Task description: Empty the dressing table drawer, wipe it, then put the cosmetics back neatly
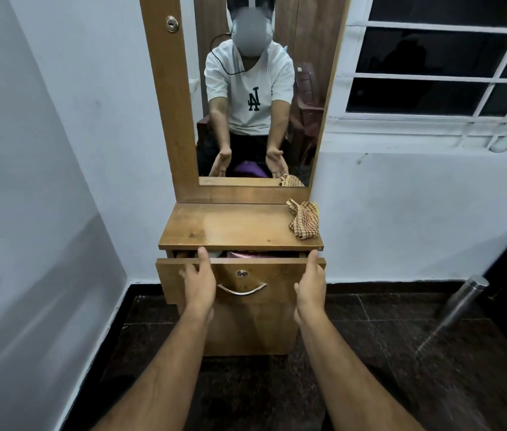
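The wooden dressing table (233, 227) stands against the wall under a tall mirror. Its drawer (277, 275), with a curved metal handle (241, 290) and a keyhole, is pulled out a little. Through the gap I glimpse something pink (242, 254) and a pale item; the rest of the contents are hidden. My left hand (199, 279) lies over the drawer front's left part, its thumb reaching the top edge. My right hand (311, 284) is at the drawer's right end, fingers straight, tips near the top corner. A checked cloth (305, 220) lies crumpled on the tabletop's right rear corner.
The mirror (255, 88) reflects a seated person with both hands out. A white wall is at the left, a barred window (444, 57) at the upper right. A metal post (460, 300) and dark furniture stand on the dark tiled floor at the right.
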Action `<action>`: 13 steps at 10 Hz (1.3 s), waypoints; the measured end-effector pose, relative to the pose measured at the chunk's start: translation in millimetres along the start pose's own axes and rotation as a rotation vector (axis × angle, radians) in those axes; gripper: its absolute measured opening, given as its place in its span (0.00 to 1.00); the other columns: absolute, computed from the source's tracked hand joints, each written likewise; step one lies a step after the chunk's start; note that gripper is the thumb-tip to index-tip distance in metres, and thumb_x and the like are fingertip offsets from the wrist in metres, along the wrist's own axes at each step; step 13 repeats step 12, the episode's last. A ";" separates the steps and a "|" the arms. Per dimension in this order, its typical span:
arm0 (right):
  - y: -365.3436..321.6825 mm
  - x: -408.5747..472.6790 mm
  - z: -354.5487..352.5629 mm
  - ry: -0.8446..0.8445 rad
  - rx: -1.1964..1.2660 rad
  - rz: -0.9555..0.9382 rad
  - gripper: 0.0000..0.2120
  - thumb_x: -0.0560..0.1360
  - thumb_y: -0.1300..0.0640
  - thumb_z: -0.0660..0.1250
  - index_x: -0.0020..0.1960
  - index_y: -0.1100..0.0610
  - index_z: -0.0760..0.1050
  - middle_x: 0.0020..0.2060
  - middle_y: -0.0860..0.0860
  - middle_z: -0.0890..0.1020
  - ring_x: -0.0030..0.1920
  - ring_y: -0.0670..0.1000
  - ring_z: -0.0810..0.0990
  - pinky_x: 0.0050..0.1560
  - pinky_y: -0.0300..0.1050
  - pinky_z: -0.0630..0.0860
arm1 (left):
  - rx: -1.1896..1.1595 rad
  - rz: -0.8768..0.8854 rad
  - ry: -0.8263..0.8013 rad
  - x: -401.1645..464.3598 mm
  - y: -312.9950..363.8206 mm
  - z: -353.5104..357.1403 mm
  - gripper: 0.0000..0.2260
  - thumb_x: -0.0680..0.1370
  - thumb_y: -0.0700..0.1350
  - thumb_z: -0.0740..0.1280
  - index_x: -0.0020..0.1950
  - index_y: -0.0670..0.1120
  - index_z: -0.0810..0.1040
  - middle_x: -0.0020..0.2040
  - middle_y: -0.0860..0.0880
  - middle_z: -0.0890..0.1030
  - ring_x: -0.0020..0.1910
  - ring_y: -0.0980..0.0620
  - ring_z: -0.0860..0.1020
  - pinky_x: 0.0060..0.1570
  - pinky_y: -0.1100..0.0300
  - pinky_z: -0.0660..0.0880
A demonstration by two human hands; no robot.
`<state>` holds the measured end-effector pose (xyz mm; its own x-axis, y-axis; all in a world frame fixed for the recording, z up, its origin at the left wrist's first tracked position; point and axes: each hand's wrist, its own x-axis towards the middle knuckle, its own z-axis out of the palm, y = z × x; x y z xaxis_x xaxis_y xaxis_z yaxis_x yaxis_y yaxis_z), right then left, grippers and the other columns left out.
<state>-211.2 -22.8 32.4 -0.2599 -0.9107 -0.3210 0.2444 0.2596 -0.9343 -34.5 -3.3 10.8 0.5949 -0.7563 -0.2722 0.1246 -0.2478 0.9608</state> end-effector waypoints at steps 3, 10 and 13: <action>-26.0 5.3 23.7 -0.071 0.291 0.156 0.40 0.76 0.27 0.44 0.81 0.47 0.49 0.80 0.51 0.54 0.79 0.55 0.55 0.78 0.57 0.54 | -0.324 -0.050 -0.036 16.5 15.6 6.3 0.35 0.78 0.69 0.51 0.80 0.51 0.58 0.78 0.50 0.62 0.76 0.46 0.63 0.71 0.42 0.65; -28.0 26.2 23.6 -0.142 0.381 0.194 0.66 0.51 0.17 0.56 0.82 0.48 0.44 0.81 0.52 0.52 0.79 0.57 0.55 0.76 0.61 0.56 | -0.334 -0.072 -0.118 38.6 12.2 3.4 0.38 0.74 0.72 0.58 0.78 0.52 0.60 0.75 0.50 0.67 0.73 0.46 0.68 0.68 0.40 0.69; -44.4 15.6 2.3 -0.242 -0.102 0.051 0.67 0.52 0.13 0.50 0.81 0.49 0.45 0.81 0.51 0.52 0.79 0.58 0.55 0.75 0.65 0.57 | 0.060 0.057 -0.113 20.7 14.0 -11.2 0.47 0.66 0.76 0.62 0.75 0.47 0.66 0.71 0.48 0.73 0.69 0.46 0.72 0.69 0.44 0.69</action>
